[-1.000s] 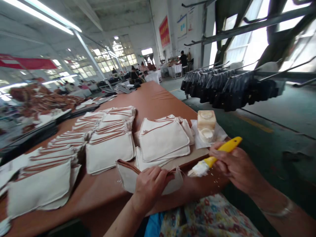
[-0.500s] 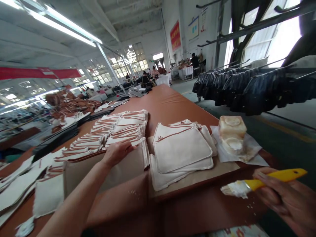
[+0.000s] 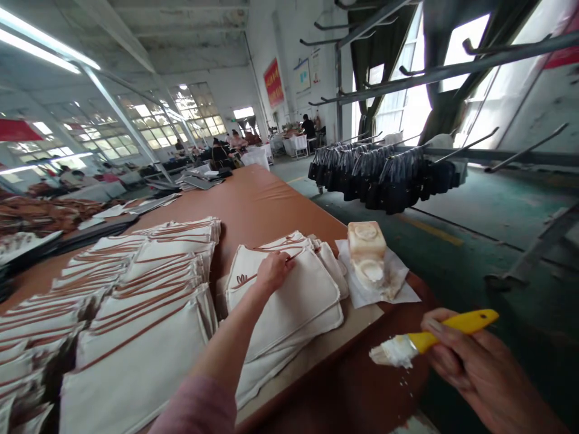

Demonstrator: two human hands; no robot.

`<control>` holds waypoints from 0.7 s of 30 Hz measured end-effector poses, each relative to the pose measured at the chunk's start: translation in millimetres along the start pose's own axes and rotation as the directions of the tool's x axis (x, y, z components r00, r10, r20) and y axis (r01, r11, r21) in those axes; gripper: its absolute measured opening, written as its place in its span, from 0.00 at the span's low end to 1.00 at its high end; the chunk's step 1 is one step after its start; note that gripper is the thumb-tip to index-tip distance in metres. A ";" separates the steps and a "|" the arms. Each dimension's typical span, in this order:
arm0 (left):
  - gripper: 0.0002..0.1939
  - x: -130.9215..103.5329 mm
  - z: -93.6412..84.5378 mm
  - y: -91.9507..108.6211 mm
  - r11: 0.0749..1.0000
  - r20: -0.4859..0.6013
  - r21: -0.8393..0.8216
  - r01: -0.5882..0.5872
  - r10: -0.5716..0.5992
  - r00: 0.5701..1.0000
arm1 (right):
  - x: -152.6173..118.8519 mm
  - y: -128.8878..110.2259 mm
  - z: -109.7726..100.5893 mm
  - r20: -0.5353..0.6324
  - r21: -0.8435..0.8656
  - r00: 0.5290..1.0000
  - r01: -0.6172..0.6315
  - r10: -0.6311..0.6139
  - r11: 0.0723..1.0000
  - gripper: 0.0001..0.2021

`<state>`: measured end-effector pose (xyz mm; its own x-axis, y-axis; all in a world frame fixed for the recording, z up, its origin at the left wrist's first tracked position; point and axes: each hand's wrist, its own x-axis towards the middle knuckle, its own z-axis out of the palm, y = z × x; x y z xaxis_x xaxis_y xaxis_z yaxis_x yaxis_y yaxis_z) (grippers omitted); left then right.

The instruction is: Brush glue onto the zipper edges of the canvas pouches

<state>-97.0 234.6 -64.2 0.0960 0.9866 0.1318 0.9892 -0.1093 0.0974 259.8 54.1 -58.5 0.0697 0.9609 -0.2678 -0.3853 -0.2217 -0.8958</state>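
My left hand (image 3: 274,271) lies over the middle stack, its fingers closed at the brown-trimmed upper edge of the top cream fabric panel (image 3: 289,301). A small dark leaf-like mark shows near that panel's left corner. In my right hand (image 3: 465,355) is a yellow-handled paintbrush (image 3: 452,330), its bristles pointing left and coated in thick white paste. It hangs beyond the near table edge, apart from the panels. Behind it a squarish, paste-crusted tub (image 3: 367,241) sits on a white sheet (image 3: 400,289).
Overlapping rows of cream panels with brown trim (image 3: 136,337) cover the left of the brown table (image 3: 253,199). A board (image 3: 362,316) lies under the middle stack. Dark pieces hang from a metal rack (image 3: 384,175) at right. People sit working far back.
My left hand has left the panel it held bent up on the left rows and moved right to the middle stack. That panel now lies flat. The view has turned right.
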 end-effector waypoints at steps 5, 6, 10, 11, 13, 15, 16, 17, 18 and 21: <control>0.20 14.4 -9.0 15.2 0.997 0.119 -0.057 0.058 -0.051 0.992 | 2.3 0.5 -20.5 0.014 0.057 1.000 0.011 -0.012 0.998 0.17; 0.23 13.5 -11.5 16.8 0.996 0.134 -0.058 0.074 -0.066 0.989 | 2.7 -0.7 -22.5 0.016 0.079 1.000 0.011 -0.012 0.997 0.16; 0.26 10.3 -15.8 27.4 0.985 0.146 -0.044 0.164 -0.156 0.977 | -0.5 -6.3 -19.9 0.023 0.147 0.999 0.033 -0.037 0.989 0.15; 0.24 10.7 -16.0 31.2 0.982 0.145 -0.046 0.182 -0.173 0.974 | -2.6 -7.1 -17.9 0.026 0.156 0.998 0.044 -0.049 0.987 0.15; 0.18 11.9 -17.4 39.4 0.977 0.136 -0.064 0.204 -0.194 0.972 | -7.3 -8.0 -15.1 0.044 0.166 0.996 0.066 -0.074 0.984 0.14; 0.13 10.7 -21.8 47.7 0.974 0.119 -0.101 0.202 -0.190 0.975 | -11.1 -9.7 -14.9 0.060 0.174 0.993 0.092 -0.104 0.980 0.13; 0.12 8.0 -25.3 51.7 0.973 0.112 -0.126 0.194 -0.180 0.977 | -12.2 -11.6 -15.5 0.064 0.182 0.990 0.109 -0.122 0.977 0.13; 0.12 3.4 -29.6 55.5 0.971 0.108 -0.156 0.180 -0.164 0.980 | -12.7 -14.6 -16.2 0.067 0.194 0.988 0.127 -0.142 0.973 0.12; 0.12 -3.2 -34.3 59.3 0.968 0.109 -0.191 0.162 -0.143 0.984 | -12.6 -18.8 -16.7 0.069 0.209 0.984 0.146 -0.164 0.967 0.12; 0.15 -33.1 -48.4 70.7 0.947 0.133 -0.307 0.090 -0.051 0.990 | -8.5 -36.0 -13.4 0.100 0.256 0.964 0.215 -0.247 0.943 0.12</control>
<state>-35.6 188.3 -14.0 0.0592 0.9982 -0.0057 0.9118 -0.0517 0.4073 285.4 51.7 -28.7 0.0706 0.9975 -0.0018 -0.5836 0.0398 -0.8111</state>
